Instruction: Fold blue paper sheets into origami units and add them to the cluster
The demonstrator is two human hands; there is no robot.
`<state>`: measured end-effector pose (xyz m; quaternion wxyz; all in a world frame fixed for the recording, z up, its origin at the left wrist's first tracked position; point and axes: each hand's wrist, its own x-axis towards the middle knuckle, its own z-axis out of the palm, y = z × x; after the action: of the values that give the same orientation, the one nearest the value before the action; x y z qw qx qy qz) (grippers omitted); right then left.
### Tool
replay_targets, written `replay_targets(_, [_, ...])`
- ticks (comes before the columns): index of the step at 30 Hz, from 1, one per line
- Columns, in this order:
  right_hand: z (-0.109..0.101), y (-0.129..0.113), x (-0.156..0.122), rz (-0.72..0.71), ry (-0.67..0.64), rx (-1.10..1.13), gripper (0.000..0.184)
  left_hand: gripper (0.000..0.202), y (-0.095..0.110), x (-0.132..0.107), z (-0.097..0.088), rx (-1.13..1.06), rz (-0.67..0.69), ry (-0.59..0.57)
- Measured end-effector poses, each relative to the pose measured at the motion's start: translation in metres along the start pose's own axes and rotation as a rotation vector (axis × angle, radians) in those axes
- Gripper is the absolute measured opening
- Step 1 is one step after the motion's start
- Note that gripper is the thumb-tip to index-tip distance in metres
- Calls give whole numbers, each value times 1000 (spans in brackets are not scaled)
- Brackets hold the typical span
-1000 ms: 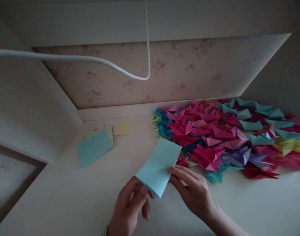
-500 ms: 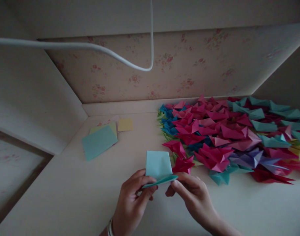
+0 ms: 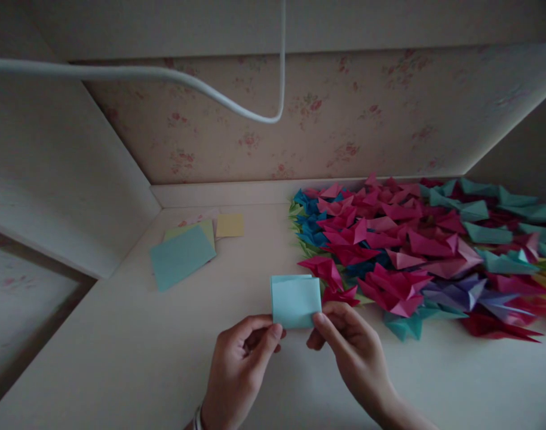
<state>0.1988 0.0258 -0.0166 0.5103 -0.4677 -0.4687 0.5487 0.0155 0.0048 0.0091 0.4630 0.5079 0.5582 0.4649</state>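
Note:
A light blue paper sheet (image 3: 295, 300), folded over on itself, is held just above the white desk (image 3: 134, 346). My left hand (image 3: 239, 367) pinches its lower left corner between thumb and fingers. My right hand (image 3: 351, 352) pinches its lower right corner. The far edge of the sheet's back layer shows a little above the front layer. A big heap of folded paper pieces (image 3: 416, 251) in pink, red, teal, blue and purple lies right behind and to the right of the sheet.
A small stack of flat sheets (image 3: 183, 254), blue on top of green, lies at the back left beside a yellow note (image 3: 230, 225). A white cable (image 3: 165, 77) hangs overhead. Floral wallpaper backs the desk recess; a side wall stands at left.
The sheet was open and slanted a second ago. Both hands have since folded it in half towards me, and it now stands squarer and smaller between the fingertips.

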Motion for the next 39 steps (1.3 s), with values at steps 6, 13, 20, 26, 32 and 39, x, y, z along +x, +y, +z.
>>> replay_targets(6, [6,2,-3,34,53,32,25,23,-1,0,1,-47,-90,49])
replay_targets(13, [6,-1,0,67,95,61,27,39,-3,0,8,-305,-203,87])
replay_targets(20, [6,-2,4,53,74,62,29,36,-3,3,4,-251,-198,-41])
replay_targets(26, [5,-4,3,13,89,-2,24,31,-4,3,2,-161,-148,-108])
replay_targets(32, [3,-3,4,33,99,-109,28,31,-3,4,2,-166,-147,-123])
replay_targets(39, [6,1,2,31,83,-4,25,30,-2,3,9,-244,-228,-137])
